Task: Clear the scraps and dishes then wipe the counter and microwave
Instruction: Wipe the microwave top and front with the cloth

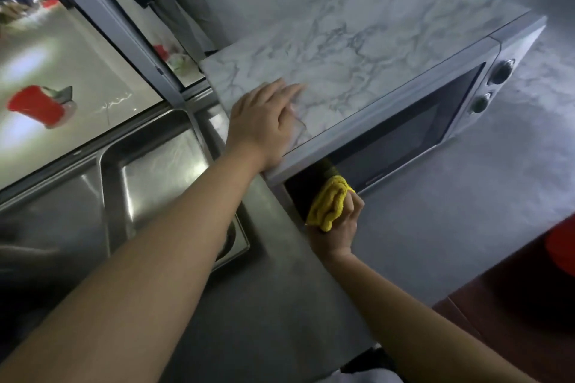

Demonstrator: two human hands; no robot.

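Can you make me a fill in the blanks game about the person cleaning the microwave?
1. The cloth in the right hand is colored ____.
2. The left hand rests flat on ____ of the microwave.
3. The microwave has ____ round knobs.
4. The metal sink is on the person's ____ side.

Missing words: yellow; top; two; left

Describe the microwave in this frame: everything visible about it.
The microwave is a grey box with a dark glass door and two round knobs at its right end. Its top carries a marble-patterned covering. It stands on the grey counter beside the steel sink. The left hand rests flat on its top; the right hand presses a yellow cloth against the door's lower left corner.
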